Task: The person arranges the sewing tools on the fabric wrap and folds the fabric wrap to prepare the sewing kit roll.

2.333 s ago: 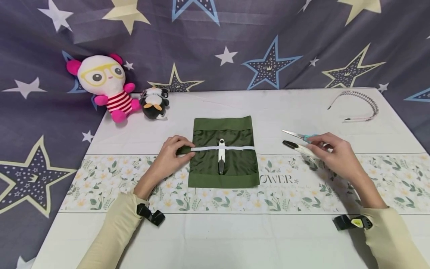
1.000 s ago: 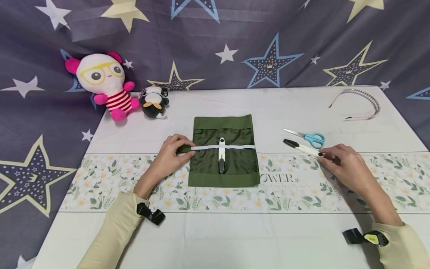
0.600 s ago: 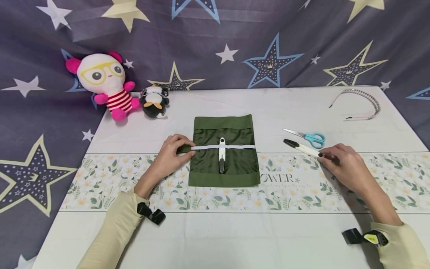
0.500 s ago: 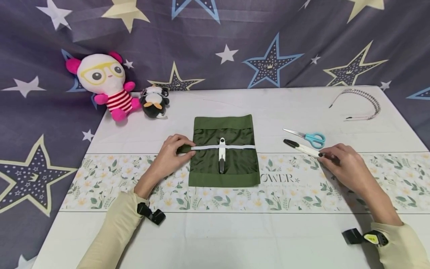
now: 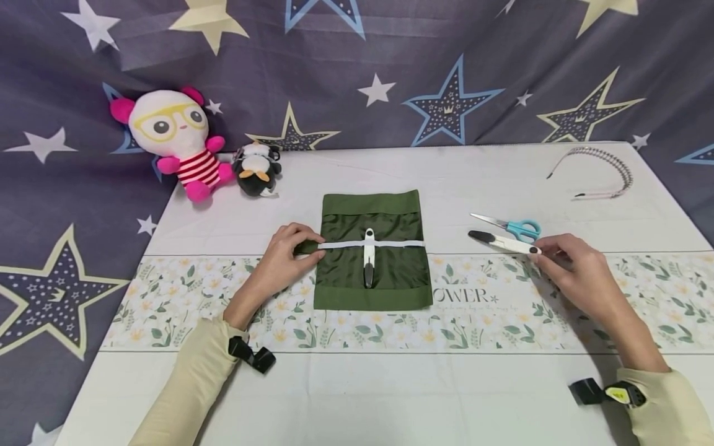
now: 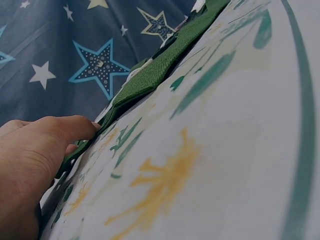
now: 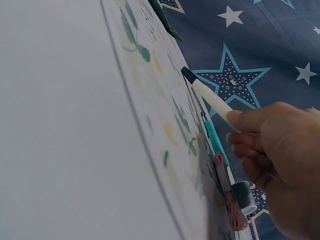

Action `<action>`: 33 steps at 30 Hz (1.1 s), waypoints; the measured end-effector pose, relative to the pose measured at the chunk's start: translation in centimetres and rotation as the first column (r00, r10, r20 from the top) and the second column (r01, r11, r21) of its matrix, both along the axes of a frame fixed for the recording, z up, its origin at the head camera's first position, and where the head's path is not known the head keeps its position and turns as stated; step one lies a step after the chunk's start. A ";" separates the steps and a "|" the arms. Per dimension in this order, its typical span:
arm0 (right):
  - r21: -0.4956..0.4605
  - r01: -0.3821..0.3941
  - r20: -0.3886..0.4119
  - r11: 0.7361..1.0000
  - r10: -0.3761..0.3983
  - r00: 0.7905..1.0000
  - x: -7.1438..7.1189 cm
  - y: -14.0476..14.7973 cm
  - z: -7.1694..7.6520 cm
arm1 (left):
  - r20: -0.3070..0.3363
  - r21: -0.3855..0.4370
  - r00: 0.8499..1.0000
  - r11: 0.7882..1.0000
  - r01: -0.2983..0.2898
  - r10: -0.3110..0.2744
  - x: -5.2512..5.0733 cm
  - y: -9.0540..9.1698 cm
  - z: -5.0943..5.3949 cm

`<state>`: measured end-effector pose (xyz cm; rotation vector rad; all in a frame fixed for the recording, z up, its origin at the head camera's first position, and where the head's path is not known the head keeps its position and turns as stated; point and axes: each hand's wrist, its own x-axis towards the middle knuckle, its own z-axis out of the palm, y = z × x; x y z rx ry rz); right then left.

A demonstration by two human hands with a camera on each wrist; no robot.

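Note:
A dark green fabric pouch [image 5: 396, 266] lies flat in the middle of the table, a white elastic band [image 5: 334, 245] across it. Under the band sits a slim white tool [image 5: 369, 251] with a black tip. At the pouch's left edge, my left hand [image 5: 287, 254] pinches a green tab by the band's end, also visible in the left wrist view. My right hand [image 5: 580, 269] pinches the end of a second white pen-like tool [image 5: 510, 243] with a black tip, which points left. Scissors [image 5: 521, 229] with turquoise handles lie just behind it.
A pink-and-white plush toy [image 5: 173, 133] and a small penguin plush [image 5: 256, 170] sit at back left. A headband [image 5: 613, 170] lies at back right. The right wrist view shows a dark spool [image 7: 244, 197] and a pinkish bundle [image 7: 232, 212] beyond the hand.
My right hand was at the scissors' handles, then moved to the near end of the white tool. That tool is now slightly raised and shifted. My left hand has stayed put.

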<state>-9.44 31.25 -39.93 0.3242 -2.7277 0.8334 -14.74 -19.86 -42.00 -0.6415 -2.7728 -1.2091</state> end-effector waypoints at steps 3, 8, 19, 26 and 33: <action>-0.058 0.018 0.015 0.998 -0.017 1.000 0.0 -0.2 0.2 | 0.005 -0.003 1.000 1.000 -0.001 0.002 0.0 0.0 -0.1; -0.143 0.061 0.069 0.988 -0.051 0.996 0.0 -0.2 0.4 | 0.007 -0.011 1.000 1.000 -0.004 0.004 -0.1 -0.1 -0.1; -0.330 0.052 0.068 0.943 -0.031 0.997 -1.2 0.0 -0.2 | 0.003 -0.013 1.000 1.000 -0.006 0.006 -0.2 -0.1 -0.2; -0.405 0.050 0.034 0.913 -0.039 0.999 -1.9 0.0 -0.2 | 0.007 -0.013 1.000 1.000 -0.007 0.007 -0.2 0.0 -0.1; -0.481 0.024 -0.012 0.877 -0.034 0.999 -2.9 -0.4 -0.4 | 0.014 -0.012 1.000 1.000 -0.003 0.004 -0.1 0.0 -0.2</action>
